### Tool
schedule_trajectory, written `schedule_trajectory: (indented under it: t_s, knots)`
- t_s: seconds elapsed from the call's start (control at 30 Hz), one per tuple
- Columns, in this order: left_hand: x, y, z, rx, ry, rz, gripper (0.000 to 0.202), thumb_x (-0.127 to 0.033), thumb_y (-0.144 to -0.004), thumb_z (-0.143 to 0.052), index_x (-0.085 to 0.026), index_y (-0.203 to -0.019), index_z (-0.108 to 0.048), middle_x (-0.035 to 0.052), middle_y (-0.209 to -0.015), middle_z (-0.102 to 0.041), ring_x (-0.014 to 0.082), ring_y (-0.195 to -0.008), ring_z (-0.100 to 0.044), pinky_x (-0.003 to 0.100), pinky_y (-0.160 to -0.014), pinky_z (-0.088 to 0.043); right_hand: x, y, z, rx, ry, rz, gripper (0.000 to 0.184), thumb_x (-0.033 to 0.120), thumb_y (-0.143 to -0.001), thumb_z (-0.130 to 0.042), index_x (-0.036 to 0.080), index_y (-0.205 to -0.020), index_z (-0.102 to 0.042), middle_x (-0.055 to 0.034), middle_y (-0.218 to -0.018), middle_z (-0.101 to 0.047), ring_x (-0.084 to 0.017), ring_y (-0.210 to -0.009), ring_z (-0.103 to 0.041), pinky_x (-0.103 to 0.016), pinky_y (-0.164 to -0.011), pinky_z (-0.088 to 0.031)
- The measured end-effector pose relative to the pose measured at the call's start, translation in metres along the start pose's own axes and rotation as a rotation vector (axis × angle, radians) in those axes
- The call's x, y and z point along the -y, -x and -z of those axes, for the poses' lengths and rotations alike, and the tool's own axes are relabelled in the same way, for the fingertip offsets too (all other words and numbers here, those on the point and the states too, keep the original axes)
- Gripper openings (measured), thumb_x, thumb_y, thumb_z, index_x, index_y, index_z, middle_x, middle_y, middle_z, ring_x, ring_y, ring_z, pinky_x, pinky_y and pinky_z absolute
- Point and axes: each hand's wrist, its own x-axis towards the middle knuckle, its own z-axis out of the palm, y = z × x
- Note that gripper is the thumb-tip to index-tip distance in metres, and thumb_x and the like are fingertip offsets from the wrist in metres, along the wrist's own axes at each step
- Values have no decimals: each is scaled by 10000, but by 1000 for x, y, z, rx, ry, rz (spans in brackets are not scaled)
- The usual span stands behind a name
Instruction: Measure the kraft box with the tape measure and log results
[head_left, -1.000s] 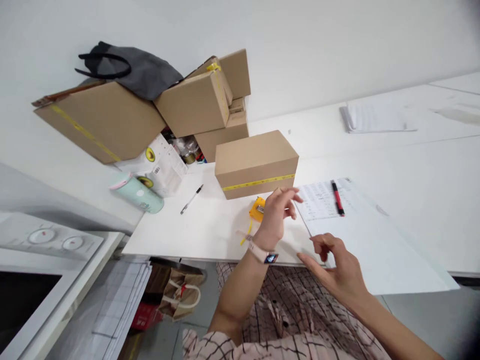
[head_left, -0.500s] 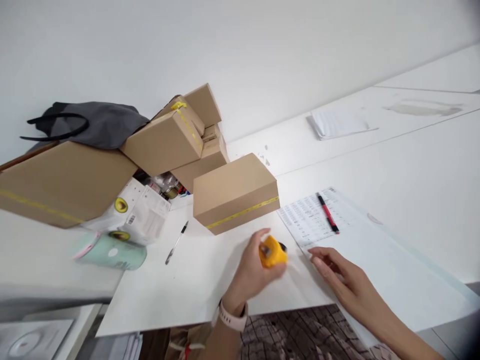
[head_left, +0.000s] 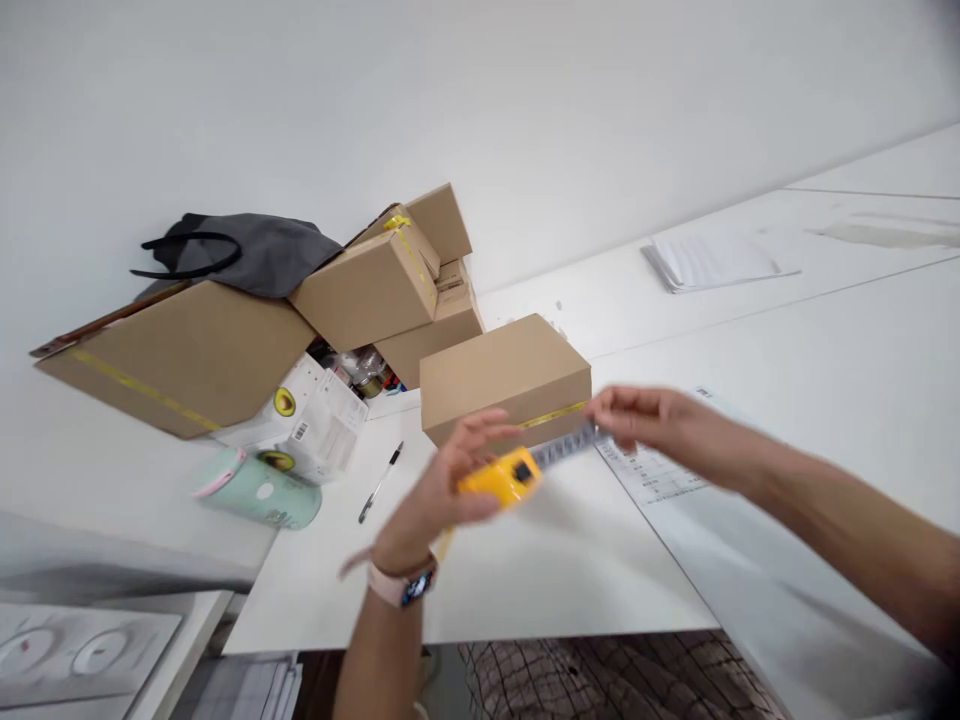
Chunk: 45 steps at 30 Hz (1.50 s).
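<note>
My left hand is closed around a yellow tape measure, held above the white table. A short length of its blade is drawn out to the right. The blade's end is pinched between the fingers of my right hand. Just behind both hands stands a closed cardboard box with yellow tape along its side; the tape measure and blade cover part of its front. A printed sheet lies partly under my right arm.
A black-capped pen lies left of my hands. Farther left are a mint-green cylindrical case, white avocado-print packages, stacked cardboard boxes and a dark grey bag. Papers lie at the back right.
My right hand has moved up and taken hold of the tape's end, and some blade is now out. My left hand has turned the tape measure. The red pen is now hidden.
</note>
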Motion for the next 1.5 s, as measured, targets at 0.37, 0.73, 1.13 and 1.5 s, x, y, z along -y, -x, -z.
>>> schedule_trajectory:
  t_s: [0.37,0.73,1.13,1.5]
  knots:
    - [-25,-16,174,-702,135,-38,312,-290,-800,-668,-125,-1065,-658,67,-840,-753,232,-750,-737,247,-519,-551,-15,-145,43,-599,-13,-117,236,238,-761,-782,168,-678,-572,11,-613,-512,-90,-552,-446,-259,-535,-416]
    - [14,-23,210,-647,176,46,280,-348,-964,-623,-129,-1136,-654,64,-958,-721,151,-738,-695,274,-610,-581,-45,-158,30,-529,419,-337,426,540,-724,-739,196,-964,-663,-122,-1071,-705,-261,-885,-641,-364,-709,-476]
    - [17,-50,203,-540,194,51,314,-359,-969,-627,-149,-1202,-628,90,-1158,-670,202,-953,-680,389,-808,-592,-43,-158,26,-514,464,-419,350,564,-778,-696,220,-748,-641,-99,-921,-726,-275,-860,-655,-371,-693,-473]
    - [10,-62,210,-533,157,82,354,-368,-970,-624,-163,-1257,-599,102,-1246,-625,234,-1046,-650,439,-877,-571,-45,-159,29,-515,531,-360,355,539,-816,-652,233,-639,-621,-107,-819,-729,-279,-788,-655,-385,-650,-464]
